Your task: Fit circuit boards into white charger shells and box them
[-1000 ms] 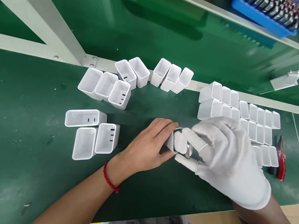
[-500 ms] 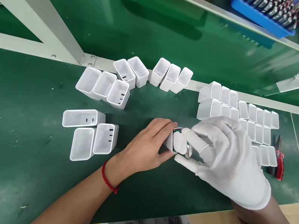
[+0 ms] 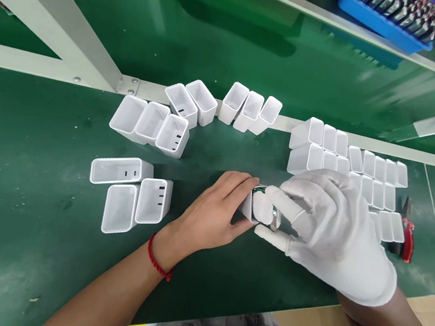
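Note:
My bare left hand [image 3: 225, 209] is wrapped around a small white plastic case [image 3: 247, 209], whose open end faces right. A part with a green circuit board edge [image 3: 258, 190] and a shiny bit shows in the opening. My right hand [image 3: 328, 228], in a white glove, has its fingers bent around that part at the mouth of the case. A rounded white piece covers much of the opening; whether it is a gloved fingertip or part of the insert I cannot tell. The inside of the case is hidden.
Open white cases stand left [image 3: 117, 209], behind [image 3: 128, 116] and in rows at right [image 3: 312, 133]. Red-handled pliers [image 3: 408, 241] lie beyond my glove. A metal frame post [image 3: 75, 36] rises behind. A blue bin [image 3: 358, 6] of wired parts sits on the upper shelf.
Both hands stay around the case, almost unmoved. The camera view has shifted very slightly.

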A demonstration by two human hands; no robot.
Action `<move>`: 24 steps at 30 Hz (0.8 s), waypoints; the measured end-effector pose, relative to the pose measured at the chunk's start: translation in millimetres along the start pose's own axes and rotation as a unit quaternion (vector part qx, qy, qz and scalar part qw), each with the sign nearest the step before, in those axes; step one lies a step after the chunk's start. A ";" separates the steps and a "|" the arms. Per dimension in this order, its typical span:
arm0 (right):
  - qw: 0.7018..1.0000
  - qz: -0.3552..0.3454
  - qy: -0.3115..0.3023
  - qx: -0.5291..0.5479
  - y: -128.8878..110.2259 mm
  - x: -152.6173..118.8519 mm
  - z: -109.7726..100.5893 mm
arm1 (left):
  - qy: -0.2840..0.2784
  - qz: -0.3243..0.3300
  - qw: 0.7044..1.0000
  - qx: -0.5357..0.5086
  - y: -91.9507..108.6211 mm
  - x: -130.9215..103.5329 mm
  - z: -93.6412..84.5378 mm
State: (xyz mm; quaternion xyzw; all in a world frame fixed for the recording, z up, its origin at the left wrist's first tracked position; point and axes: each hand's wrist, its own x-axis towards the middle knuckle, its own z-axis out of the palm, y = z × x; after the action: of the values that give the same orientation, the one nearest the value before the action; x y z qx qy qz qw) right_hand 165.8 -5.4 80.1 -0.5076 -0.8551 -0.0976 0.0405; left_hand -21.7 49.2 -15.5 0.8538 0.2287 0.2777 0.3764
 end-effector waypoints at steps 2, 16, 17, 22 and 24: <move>1.000 0.002 0.000 0.000 0.0 -0.5 -0.3 | -0.002 -0.002 1.000 0.001 0.0 -0.1 -0.1; 1.000 -0.003 0.019 -0.006 -2.9 -1.5 4.8 | 0.002 -0.007 1.000 0.001 -0.6 0.4 0.7; 1.000 -0.006 0.015 0.003 -3.3 -0.6 5.8 | 0.006 -0.008 1.000 -0.001 -1.3 0.4 1.4; 0.993 -0.053 0.058 0.088 -0.4 7.1 0.1 | 0.039 -0.016 0.999 -0.018 -3.6 -1.3 5.9; 0.985 -0.022 0.129 0.116 2.4 0.0 -9.5 | 0.051 -0.040 0.997 -0.032 -2.4 -1.6 6.4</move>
State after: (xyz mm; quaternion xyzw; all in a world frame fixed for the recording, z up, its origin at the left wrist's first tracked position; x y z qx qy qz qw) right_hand 167.6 -6.3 89.7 -0.4636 -0.8593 -0.0636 0.2067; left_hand -19.2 46.4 -21.4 0.8162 0.2724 0.3127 0.4024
